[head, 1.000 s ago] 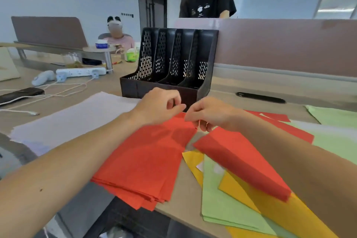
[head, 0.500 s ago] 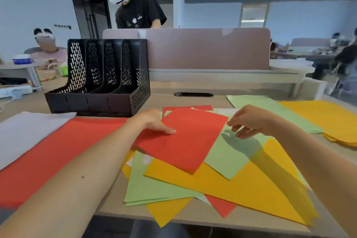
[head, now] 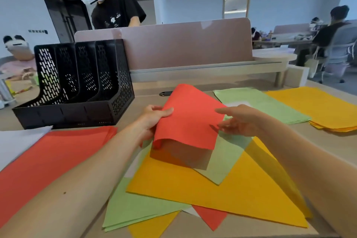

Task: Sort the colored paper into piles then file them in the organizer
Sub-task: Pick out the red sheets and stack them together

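Head view of a desk (head: 328, 141) covered in coloured paper. A large red pile (head: 58, 152) lies at the left. An unsorted mixed heap (head: 212, 185) of yellow, green and red lies in the centre. An empty black organizer (head: 77, 87) stands behind, and a green pile (head: 260, 102) and a yellow pile (head: 318, 106) sit at the right.

A single red sheet (head: 191, 118) is raised above the heap. The left hand (head: 152, 120) pinches its left edge, thumb on top. The right hand (head: 239, 120) is spread loosely beside its right edge; contact cannot be told.

The sheet probably belongs on the red pile. It would go best carried flat and leftward, then squared to that pile's edges. Its long axis runs away from the person, far corner towards the divider, near end drooping.
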Tool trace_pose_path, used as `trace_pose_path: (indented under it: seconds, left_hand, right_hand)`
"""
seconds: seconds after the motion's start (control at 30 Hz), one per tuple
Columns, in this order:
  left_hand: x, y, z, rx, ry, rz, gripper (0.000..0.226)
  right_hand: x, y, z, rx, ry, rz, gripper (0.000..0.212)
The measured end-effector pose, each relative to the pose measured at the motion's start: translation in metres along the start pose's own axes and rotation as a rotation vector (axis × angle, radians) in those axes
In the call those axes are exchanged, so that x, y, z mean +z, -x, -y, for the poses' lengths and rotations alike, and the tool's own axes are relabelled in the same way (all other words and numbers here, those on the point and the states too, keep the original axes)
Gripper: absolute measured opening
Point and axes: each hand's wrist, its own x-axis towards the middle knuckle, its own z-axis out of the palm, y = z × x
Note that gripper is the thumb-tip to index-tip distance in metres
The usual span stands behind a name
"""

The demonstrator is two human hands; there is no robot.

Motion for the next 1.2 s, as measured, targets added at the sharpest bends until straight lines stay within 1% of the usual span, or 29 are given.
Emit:
trace_pose_path:
  seconds: [0.07, 0.13, 0.2, 0.27, 0.3, 0.37, 0.4, 0.43, 0.47, 0.5, 0.57, 0.63, 0.67, 0.7, 0.73, 0.77, 0.83, 0.9, 0.97, 1.03, 1.1, 1.2]
  left_hand:
    - [0.005, -0.005, 0.003, -0.014, 0.046, 0.001, 0.055]
    - [0.007, -0.012, 0.004, -0.010, 0.100, 0.020, 0.054]
    - [0.009, -0.018, 0.004, 0.041, 0.163, 0.015, 0.051]
    - [0.008, -0.026, 0.005, 0.086, 0.239, -0.009, 0.047]
    - [0.008, -0.029, 0.006, 0.091, 0.282, -0.005, 0.047]
    - [0.008, -0.032, 0.011, 0.089, 0.330, 0.029, 0.056]
    - [0.009, -0.031, 0.013, 0.091, 0.312, 0.035, 0.058]
    - [0.012, -0.028, 0.015, 0.108, 0.248, 0.023, 0.055]
    - [0.015, -0.025, 0.018, 0.128, 0.153, 0.010, 0.049]
    - [0.019, -0.021, 0.020, 0.146, 0.053, 0.005, 0.046]
    - [0.026, -0.014, 0.022, 0.190, -0.122, -0.012, 0.041]
    - [0.025, -0.014, 0.023, 0.271, -0.308, -0.064, 0.030]
    - [0.023, -0.015, 0.022, 0.309, -0.389, -0.095, 0.028]
    - [0.019, -0.018, 0.021, 0.336, -0.457, -0.126, 0.033]
    - [0.013, -0.021, 0.020, 0.341, -0.529, -0.159, 0.038]
    - [0.005, -0.024, 0.018, 0.333, -0.620, -0.198, 0.039]
    - [-0.013, -0.034, 0.016, 0.263, -0.839, -0.246, 0.034]
    - [-0.030, -0.048, 0.013, 0.188, -1.004, -0.221, 0.040]
    - [-0.042, -0.059, 0.007, 0.139, -1.092, -0.188, 0.052]
    - [-0.048, -0.071, 0.002, 0.096, -1.133, -0.160, 0.064]
    - [-0.049, -0.082, -0.005, 0.056, -1.169, -0.112, 0.076]
    - [-0.047, -0.097, -0.015, -0.004, -1.184, -0.065, 0.085]
  right_hand:
    - [-0.002, -0.007, 0.000, 0.009, 0.009, -0.026, 0.060]
    - [-0.006, -0.013, 0.002, 0.016, 0.037, -0.044, 0.059]
    - [-0.007, -0.014, 0.003, 0.011, 0.049, -0.071, 0.055]
    - [-0.008, -0.015, 0.001, -0.036, 0.018, -0.111, 0.046]
    - [-0.009, -0.015, 0.000, -0.058, -0.017, -0.110, 0.048]
    - [-0.008, -0.012, -0.001, -0.054, -0.061, -0.024, 0.060]
    - [-0.007, -0.010, 0.000, -0.044, -0.072, 0.044, 0.061]
    - [-0.006, -0.007, 0.001, -0.038, -0.087, 0.107, 0.057]
    - [-0.004, -0.003, 0.001, -0.047, -0.093, 0.136, 0.051]
    - [-0.003, -0.002, 0.000, -0.070, -0.087, 0.129, 0.044]
    - [-0.002, -0.003, -0.005, -0.127, -0.002, 0.045, 0.031]
    - [-0.004, -0.001, -0.011, -0.132, 0.142, -0.061, 0.027]
    - [-0.006, 0.001, -0.012, -0.120, 0.212, -0.106, 0.024]
    - [-0.010, 0.003, -0.013, -0.114, 0.265, -0.143, 0.018]
    - [-0.014, 0.005, -0.013, -0.116, 0.288, -0.157, 0.012]
    - [-0.018, 0.007, -0.012, -0.107, 0.295, -0.165, 0.010]
    - [-0.026, 0.010, -0.011, -0.087, 0.321, -0.188, 0.014]
    - [-0.036, 0.007, -0.013, -0.101, 0.394, -0.229, 0.013]
    - [-0.042, 0.004, -0.014, -0.129, 0.482, -0.258, 0.010]
    - [-0.046, 0.000, -0.014, -0.138, 0.525, -0.270, 0.015]
    - [-0.048, -0.002, -0.015, -0.135, 0.544, -0.256, 0.015]
    - [-0.049, -0.005, -0.015, -0.134, 0.556, -0.241, 0.014]
